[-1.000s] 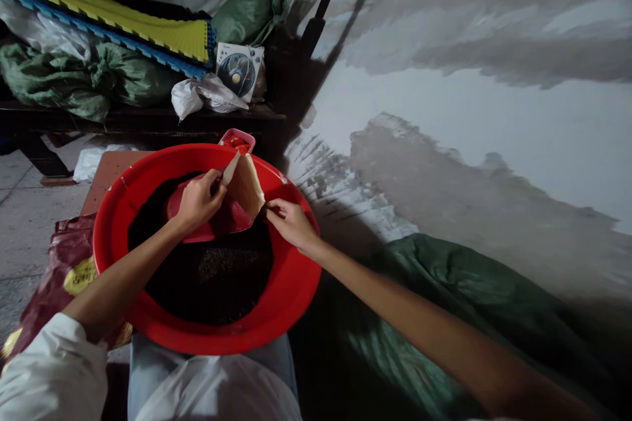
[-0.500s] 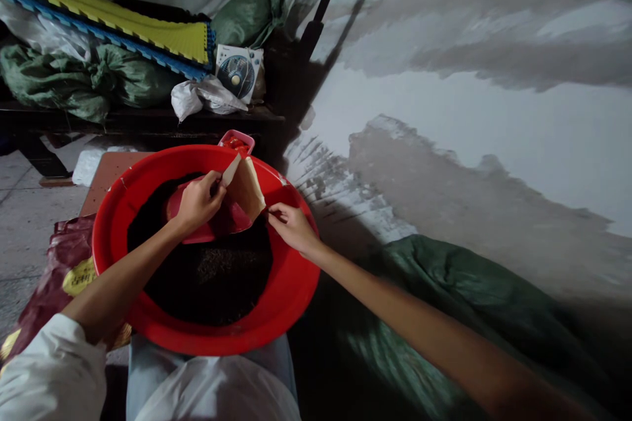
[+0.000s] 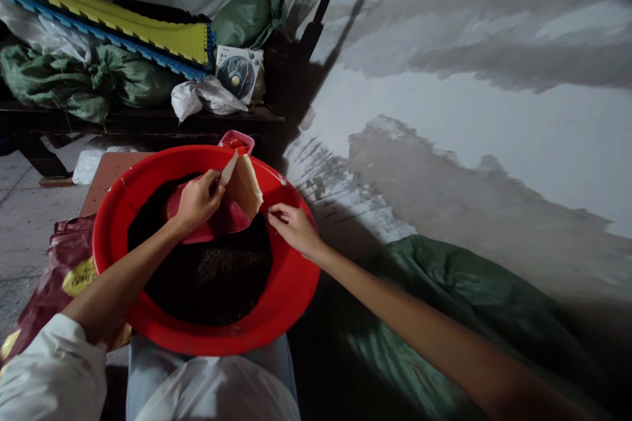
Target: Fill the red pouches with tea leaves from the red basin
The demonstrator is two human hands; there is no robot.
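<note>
A big red basin (image 3: 295, 276) rests over my lap, with dark loose grains (image 3: 197, 289) inside it. My left hand (image 3: 201, 200) pinches the edge of a red bag (image 3: 232, 216), whose open mouth shows a tan inner side. The bag lies slanted above the grains. Just right of its mouth is my right hand (image 3: 292, 227), thumb and fingertips pressed together; whatever they hold is too small to make out. A small gap separates these fingertips from the bag.
A small pink tray (image 3: 251, 143) with red things touches the basin's far rim. A maroon bag (image 3: 59, 276) lies at left, a green sack (image 3: 444, 302) at right. Behind stands a dark bench (image 3: 148, 120) with sacks, foam mats (image 3: 148, 29) and a fan (image 3: 237, 75).
The bag's open mouth has shifted slightly left, away from my right fingertips. My right hand has barely moved, and my left hand still grips the bag.
</note>
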